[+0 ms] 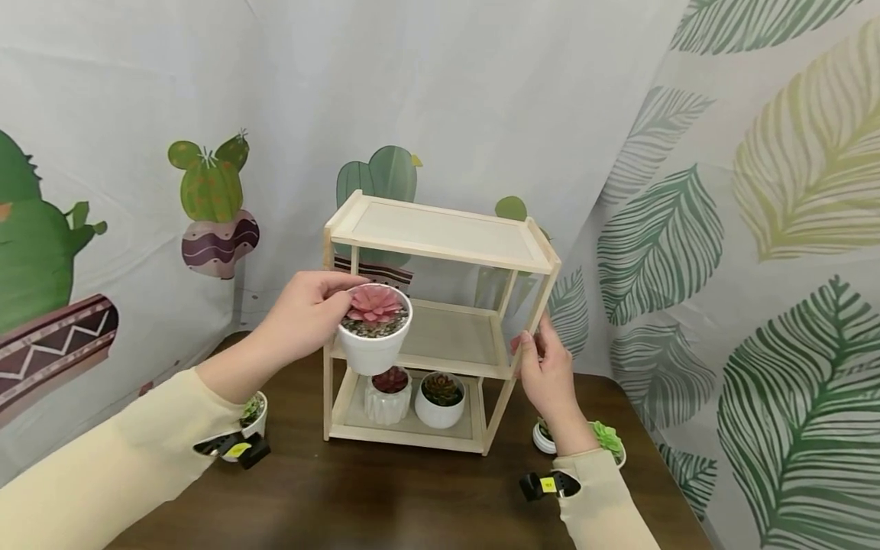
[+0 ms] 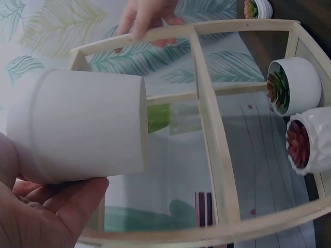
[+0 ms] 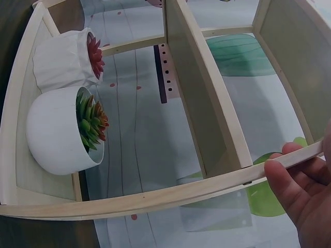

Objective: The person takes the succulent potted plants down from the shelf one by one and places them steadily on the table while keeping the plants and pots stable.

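Note:
My left hand (image 1: 312, 317) grips the rim of a white pot (image 1: 374, 353) holding a pink succulent (image 1: 375, 303). In the head view this pot hangs in front of the middle shelf's left part. Seen from the left wrist, the pot (image 2: 88, 124) has fingers curled at its rim end. My right hand (image 1: 548, 374) holds the right front post of a three-tier wooden shelf (image 1: 440, 229), thumb in front. On the bottom tier stand a ribbed white pot (image 1: 386, 405) with a dark red succulent and a round white pot (image 1: 440, 414) with a green-brown succulent.
The shelf stands on a dark wooden table (image 1: 296, 489). A potted green plant (image 1: 256, 416) is partly behind my left forearm. Near my right wrist are a small white pot (image 1: 543, 438) and a bright green plant (image 1: 606, 437). A printed curtain (image 1: 467, 99) hangs behind.

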Tool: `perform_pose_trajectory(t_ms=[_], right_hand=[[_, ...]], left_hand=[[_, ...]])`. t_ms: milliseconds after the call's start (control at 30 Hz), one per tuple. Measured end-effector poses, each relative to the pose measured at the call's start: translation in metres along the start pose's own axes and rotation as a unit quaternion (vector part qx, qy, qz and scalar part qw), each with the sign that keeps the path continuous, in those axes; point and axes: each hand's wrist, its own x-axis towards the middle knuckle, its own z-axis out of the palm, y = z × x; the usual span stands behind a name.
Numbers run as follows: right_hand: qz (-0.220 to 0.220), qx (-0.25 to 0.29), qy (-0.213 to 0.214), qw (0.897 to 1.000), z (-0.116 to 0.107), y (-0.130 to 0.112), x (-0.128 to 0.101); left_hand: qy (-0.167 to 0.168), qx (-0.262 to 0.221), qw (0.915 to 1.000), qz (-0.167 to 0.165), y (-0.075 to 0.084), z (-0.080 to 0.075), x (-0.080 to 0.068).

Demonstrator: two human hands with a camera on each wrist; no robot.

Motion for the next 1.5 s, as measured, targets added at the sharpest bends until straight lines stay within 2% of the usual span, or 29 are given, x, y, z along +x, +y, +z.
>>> perform_pose_trajectory(t_ms=[100, 233, 367, 600, 833, 967, 1300, 1500], right_hand=[[0.005, -0.002, 0.003, 1.0, 0.001, -0.005, 0.001], [0.01, -0.006, 0.003, 1.0, 0.004, 0.014, 0.003], [0.007, -0.002, 0.0, 1.0, 0.003, 0.02, 0.003], [-0.004, 0.0, -0.003, 1.0, 0.001, 0.02, 0.003], [0.001, -0.001, -0.009, 1.0, 0.002, 0.02, 0.003], [0.001, 0.001, -0.009, 1.0, 0.002, 0.021, 0.002], [-0.001, 0.005, -0.007, 1.0, 0.003, 0.019, 0.001], [0.0, 0.007, -0.011, 1.0, 0.002, 0.019, 0.001]], left_hand=[[0.013, 0.01, 0.9999, -0.001, -0.003, -0.013, -0.012], [0.032, 0.022, 0.9992, -0.013, -0.013, -0.027, -0.027], [0.048, 0.028, 0.9979, -0.034, -0.028, -0.038, -0.04], [0.075, 0.027, 0.9948, -0.064, -0.06, -0.046, -0.062], [0.1, 0.044, 0.99, -0.089, -0.096, -0.034, -0.086], [0.124, 0.05, 0.9869, -0.091, -0.114, -0.024, -0.095], [0.164, 0.061, 0.9757, -0.132, -0.152, 0.01, -0.117], [0.196, 0.053, 0.9703, -0.132, -0.171, 0.035, -0.13]])
